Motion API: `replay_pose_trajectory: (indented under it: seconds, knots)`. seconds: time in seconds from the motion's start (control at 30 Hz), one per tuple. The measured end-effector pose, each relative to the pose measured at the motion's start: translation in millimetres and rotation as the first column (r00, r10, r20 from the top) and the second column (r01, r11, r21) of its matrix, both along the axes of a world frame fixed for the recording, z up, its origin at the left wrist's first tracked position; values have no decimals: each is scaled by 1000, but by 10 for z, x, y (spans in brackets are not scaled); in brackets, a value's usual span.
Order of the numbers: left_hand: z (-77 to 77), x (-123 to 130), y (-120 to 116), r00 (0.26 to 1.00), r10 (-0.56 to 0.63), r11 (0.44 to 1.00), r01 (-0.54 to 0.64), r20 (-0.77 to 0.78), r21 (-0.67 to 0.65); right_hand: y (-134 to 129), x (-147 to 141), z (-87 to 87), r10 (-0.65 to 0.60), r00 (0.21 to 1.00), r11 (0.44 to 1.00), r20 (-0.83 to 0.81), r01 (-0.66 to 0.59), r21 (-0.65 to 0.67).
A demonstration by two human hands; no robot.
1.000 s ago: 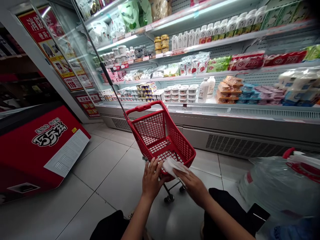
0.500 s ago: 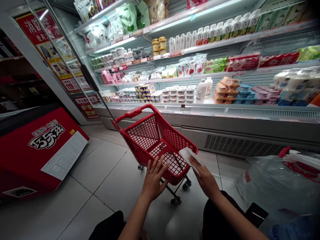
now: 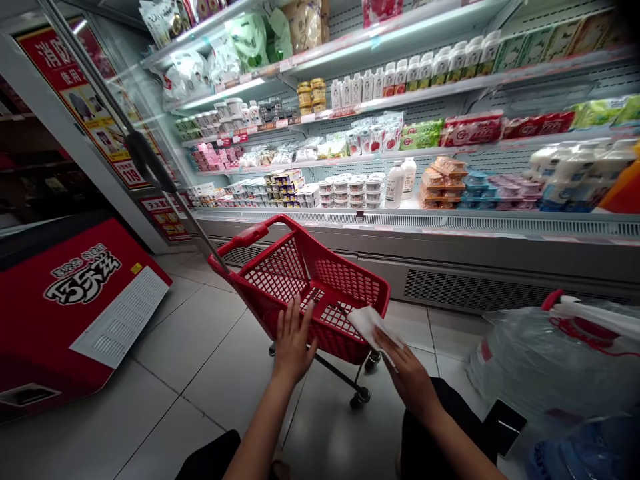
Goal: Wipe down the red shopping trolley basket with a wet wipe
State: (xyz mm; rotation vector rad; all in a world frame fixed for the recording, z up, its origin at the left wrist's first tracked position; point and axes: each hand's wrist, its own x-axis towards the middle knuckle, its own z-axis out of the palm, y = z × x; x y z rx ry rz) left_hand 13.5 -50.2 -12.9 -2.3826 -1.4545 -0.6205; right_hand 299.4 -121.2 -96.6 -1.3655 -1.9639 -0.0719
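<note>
A red shopping cart [image 3: 345,275] stands on the tiled floor [image 3: 200,380], in front of the person and just before a chilled display case [image 3: 450,248]. The right hand [image 3: 407,373] is at the cart's near right corner, its grip pinching a white cloth [image 3: 365,322] that sticks out past the fingertips and lies at the basket's rim. The left hand [image 3: 294,343] is at the near side of the basket, palm toward it, its grip spread with the fingers pointing up; whether it touches the plastic I cannot tell. A metal pole [image 3: 199,229] slants up and left from the handle end of the cart. Stacked tubs [image 3: 350,193] and two white bottles [image 3: 395,185] stand on the lowest level of the case. A red freezer [image 3: 55,333] sits to the left, well apart from the cart. To the right, near the person's dark-clothed knee [image 3: 425,427], are a large clear jug [image 3: 530,367] in plastic wrap and a dark phone [image 3: 504,427].
</note>
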Motion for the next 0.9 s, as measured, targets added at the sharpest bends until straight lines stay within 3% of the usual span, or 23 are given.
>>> replay_pose_trajectory:
  seconds: [0.1, 0.2, 0.4, 0.53, 0.67, 0.8, 0.9]
  knots:
    - [54, -111, 112, 1000, 23, 1000, -23, 14, 22, -14, 117, 29, -99, 995, 992, -35, 96, -85]
    - [13, -36, 93, 1000, 2, 1000, -3, 26, 17, -31, 26, 123, -147, 988, 984, -36, 142, -109]
    - [-148, 346, -58, 996, 43, 999, -45, 74, 19, 142, -462, 342, -64, 998, 997, 21, 64, 32]
    - [-135, 467, -123, 1000, 12, 1000, -12, 11, -3, 346, -642, 383, -32, 997, 997, 76, 27, 67]
    - [58, 268, -110, 995, -81, 997, 82, -53, 7, 396, -343, 244, -62, 993, 995, 98, 54, 82]
    - [321, -90, -71, 999, 48, 992, -46, -10, 116, 347, 243, 105, -228, 973, 973, 44, 226, 39]
    - [399, -155, -78, 995, 97, 982, -97, 13, 160, 373, 495, 106, -298, 955, 955, 4, 298, 15]
